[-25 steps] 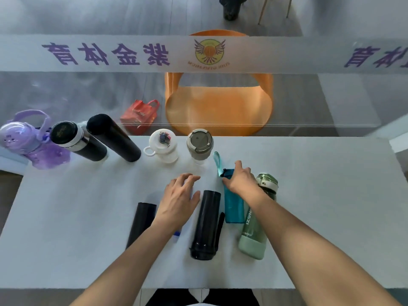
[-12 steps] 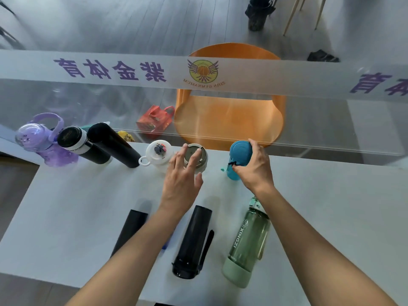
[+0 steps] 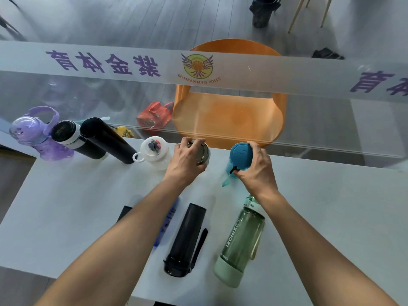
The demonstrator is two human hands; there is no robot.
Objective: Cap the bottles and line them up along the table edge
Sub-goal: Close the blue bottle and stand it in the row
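A row of capped bottles stands along the table's far edge: a purple one (image 3: pixel 33 138), a black flask with a silver band (image 3: pixel 72 140), a tall black flask (image 3: pixel 108 140), a white bottle (image 3: pixel 154 153) and a grey-lidded cup (image 3: pixel 202 154). My left hand (image 3: pixel 185 160) grips the grey-lidded cup from above. My right hand (image 3: pixel 257 166) holds the teal bottle (image 3: pixel 239 156), upright at the right end of the row. Lying flat nearer me are a black bottle (image 3: pixel 187 239), a green bottle (image 3: pixel 240 241), a blue bottle (image 3: pixel 167 219) partly hidden under my left forearm, and a black one (image 3: pixel 124 214).
A glass panel with a frosted band (image 3: pixel 242 74) rises just behind the table's far edge. Behind it stand an orange chair (image 3: pixel 229 115) and a red bag (image 3: pixel 154 117) on the floor. The white table (image 3: pixel 331 217) stretches to the right.
My right hand lifted the teal bottle from beside the green one and stood it at the far edge. My left hand left the lying bottles and closed on the grey-lidded cup.
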